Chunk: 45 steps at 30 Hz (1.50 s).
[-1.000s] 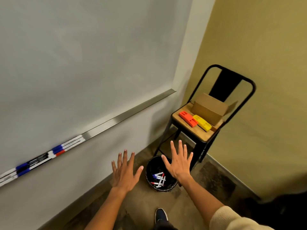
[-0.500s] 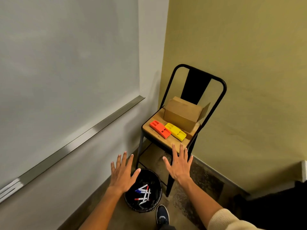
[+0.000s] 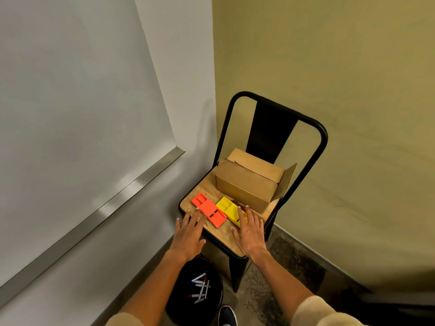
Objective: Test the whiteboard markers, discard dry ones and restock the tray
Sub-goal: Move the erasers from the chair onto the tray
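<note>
Left hand (image 3: 190, 234) flat, palm down, fingers straight and spread wide, holding nothing; fingertips over front left edge of black metal chair with light wooden seat (image 3: 221, 238), just short of flat orange plastic block (image 3: 209, 212). Contact with seat or block: could not tell. Right hand (image 3: 249, 234) likewise flat, fingers straight and fanned, gripping nothing; fingertips over near end of flat yellow plastic block (image 3: 229, 209), touching or hovering not clear. Orange and yellow blocks lay side by side on front half of seat, long sides parallel, near each other. Brown cardboard box (image 3: 247, 184) sat behind them on back half of seat, against backrest, one end flap open to the right; contents hidden. Round black waste bin (image 3: 179, 300) stood on floor below left forearm, just beside front chair leg; held several white-barrelled whiteboard markers (image 3: 201, 289) with red, blue and dark caps, lying crossed in a loose pile. Brushed-metal marker tray (image 3: 94, 218) ran along lower edge of white whiteboard (image 3: 70, 102) on left wall, well apart from both hands; visible stretch bare metal. Olive-yellow wall (image 3: 341, 90) behind chair. Dark shoe toe with white trim (image 3: 227, 315) at bottom edge beside bin. Cream sleeves (image 3: 322, 311) pushed up on both forearms.
</note>
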{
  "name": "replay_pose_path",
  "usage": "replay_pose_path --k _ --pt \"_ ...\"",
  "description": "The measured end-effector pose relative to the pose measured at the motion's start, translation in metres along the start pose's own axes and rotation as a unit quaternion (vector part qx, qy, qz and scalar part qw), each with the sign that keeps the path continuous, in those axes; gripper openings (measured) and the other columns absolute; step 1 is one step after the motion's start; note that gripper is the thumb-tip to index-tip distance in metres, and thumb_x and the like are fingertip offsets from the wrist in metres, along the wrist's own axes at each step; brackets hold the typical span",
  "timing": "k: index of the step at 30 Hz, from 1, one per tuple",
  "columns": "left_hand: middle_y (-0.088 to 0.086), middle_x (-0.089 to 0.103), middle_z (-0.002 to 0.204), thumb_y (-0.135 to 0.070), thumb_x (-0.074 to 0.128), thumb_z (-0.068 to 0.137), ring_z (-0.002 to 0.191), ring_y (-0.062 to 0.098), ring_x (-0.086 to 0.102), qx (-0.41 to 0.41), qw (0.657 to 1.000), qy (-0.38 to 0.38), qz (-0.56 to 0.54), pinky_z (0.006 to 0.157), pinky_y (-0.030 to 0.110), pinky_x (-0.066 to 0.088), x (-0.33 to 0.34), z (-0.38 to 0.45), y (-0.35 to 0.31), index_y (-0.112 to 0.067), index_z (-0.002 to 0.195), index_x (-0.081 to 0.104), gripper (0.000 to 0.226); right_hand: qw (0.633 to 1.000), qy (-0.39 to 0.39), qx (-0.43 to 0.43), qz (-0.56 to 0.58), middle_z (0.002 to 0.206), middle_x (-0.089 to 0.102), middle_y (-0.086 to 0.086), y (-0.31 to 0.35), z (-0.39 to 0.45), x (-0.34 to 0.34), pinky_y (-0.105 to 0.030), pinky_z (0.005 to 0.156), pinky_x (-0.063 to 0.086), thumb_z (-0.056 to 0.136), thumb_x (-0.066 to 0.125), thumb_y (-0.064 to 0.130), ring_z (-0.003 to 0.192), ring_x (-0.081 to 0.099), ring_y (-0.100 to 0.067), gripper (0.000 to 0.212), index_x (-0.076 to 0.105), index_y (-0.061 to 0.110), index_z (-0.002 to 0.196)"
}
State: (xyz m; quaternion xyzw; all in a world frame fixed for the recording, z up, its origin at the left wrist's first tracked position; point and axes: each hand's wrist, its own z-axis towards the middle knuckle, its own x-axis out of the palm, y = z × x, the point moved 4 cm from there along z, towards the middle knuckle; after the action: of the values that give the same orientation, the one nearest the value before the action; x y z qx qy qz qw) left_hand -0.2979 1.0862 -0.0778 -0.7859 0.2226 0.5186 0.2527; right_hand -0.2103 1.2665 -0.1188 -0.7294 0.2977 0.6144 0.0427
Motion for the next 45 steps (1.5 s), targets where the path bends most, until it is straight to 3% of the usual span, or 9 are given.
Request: replay_pose_path --k 6,8,12,18,23,29,35,40,45 --pt "0.004 -0.009 0.164 -0.020 0.061 0.093 0.150 0.030 -0.011 0.010 0.999 0.030 0.041 0.119 0.055 0.002 -0.007 0.049 -0.002 -0.024 0.154 0.009 0.081 0.999 0.032 -0.013 0.006 0.167 0.007 -0.006 -0.010 0.025 0.023 -0.040 0.123 0.012 0.105 0.045 0.016 0.152 0.015 -0.033 0.063 0.013 0.022 0.159" --pt "0.004 -0.006 0.164 -0.012 0.059 0.092 0.150 0.030 -0.010 0.013 0.998 0.022 0.049 0.119 0.056 0.003 -0.010 0.063 0.000 -0.024 0.154 0.009 0.081 1.000 0.014 -0.003 0.009 0.164 0.021 -0.009 -0.011 0.025 0.022 -0.039 0.120 0.024 0.099 0.057 0.012 0.147 0.029 -0.034 0.068 0.024 0.022 0.157" --pt "0.001 0.001 0.164 0.003 0.055 0.087 0.150 0.030 -0.008 0.017 0.999 0.017 0.049 0.118 0.057 0.003 -0.008 0.091 0.000 -0.028 0.153 0.013 0.084 0.999 -0.001 0.001 -0.035 0.134 0.062 -0.014 -0.007 0.025 0.028 -0.040 0.089 0.057 0.045 0.098 0.007 0.109 0.067 -0.033 0.095 0.063 0.015 0.133" --pt "0.003 0.018 0.161 -0.003 0.057 0.090 0.150 0.029 0.003 0.023 0.996 0.006 0.083 0.117 0.057 0.002 0.002 0.101 -0.005 -0.025 0.148 0.029 0.068 1.000 -0.010 0.003 -0.023 0.158 0.035 -0.016 -0.006 0.024 0.030 -0.046 0.110 0.043 0.078 0.074 -0.004 0.126 0.051 -0.039 0.090 0.031 0.016 0.155" --pt "0.006 0.047 0.139 -0.021 0.071 0.083 0.142 0.031 0.029 0.003 0.996 0.002 0.086 0.117 0.058 0.008 0.014 0.086 0.003 -0.020 0.132 0.044 0.056 0.999 -0.015 0.009 -0.045 0.147 0.048 -0.018 -0.008 0.030 0.034 -0.048 0.099 0.051 0.075 0.081 0.002 0.114 0.057 -0.041 0.083 0.044 0.016 0.148" --pt "0.003 0.052 0.134 -0.029 0.073 0.080 0.130 0.027 0.043 -0.053 0.998 0.002 0.027 0.117 0.051 0.017 0.014 0.031 0.042 -0.019 0.131 0.046 0.058 0.998 -0.062 0.029 0.014 0.127 0.063 -0.021 -0.001 0.031 0.024 -0.049 0.094 0.052 0.067 0.073 -0.017 0.105 0.060 -0.044 0.067 0.062 0.006 0.129" --pt "0.007 0.058 0.122 -0.033 0.072 0.077 0.108 0.031 0.056 -0.125 0.991 -0.048 -0.030 0.093 0.039 0.041 0.013 -0.064 0.107 -0.016 0.124 0.053 0.053 0.991 -0.077 0.068 0.090 0.116 0.066 -0.026 0.012 0.030 0.021 -0.047 0.086 0.048 0.068 0.063 -0.020 0.104 0.058 -0.045 0.066 0.056 0.003 0.129" --pt "0.004 0.055 0.125 -0.037 0.069 0.082 0.106 0.027 0.055 -0.214 0.968 -0.093 -0.096 0.089 0.038 0.045 0.021 -0.154 0.163 -0.018 0.126 0.050 0.051 0.989 -0.057 -0.010 0.138 0.117 0.064 -0.028 0.069 0.010 0.049 -0.048 0.084 0.050 0.072 0.075 -0.008 0.108 0.056 -0.048 0.080 0.046 0.008 0.145" --pt "0.004 0.053 0.130 -0.039 0.068 0.085 0.111 0.025 0.054 -0.281 0.940 -0.141 -0.134 0.092 0.035 0.045 0.033 -0.256 0.219 -0.020 0.133 0.047 0.056 0.975 -0.042 -0.108 0.188 0.107 0.069 -0.027 0.182 -0.051 0.079 -0.049 0.082 0.055 0.068 0.076 -0.012 0.101 0.065 -0.046 0.061 0.062 0.000 0.126"
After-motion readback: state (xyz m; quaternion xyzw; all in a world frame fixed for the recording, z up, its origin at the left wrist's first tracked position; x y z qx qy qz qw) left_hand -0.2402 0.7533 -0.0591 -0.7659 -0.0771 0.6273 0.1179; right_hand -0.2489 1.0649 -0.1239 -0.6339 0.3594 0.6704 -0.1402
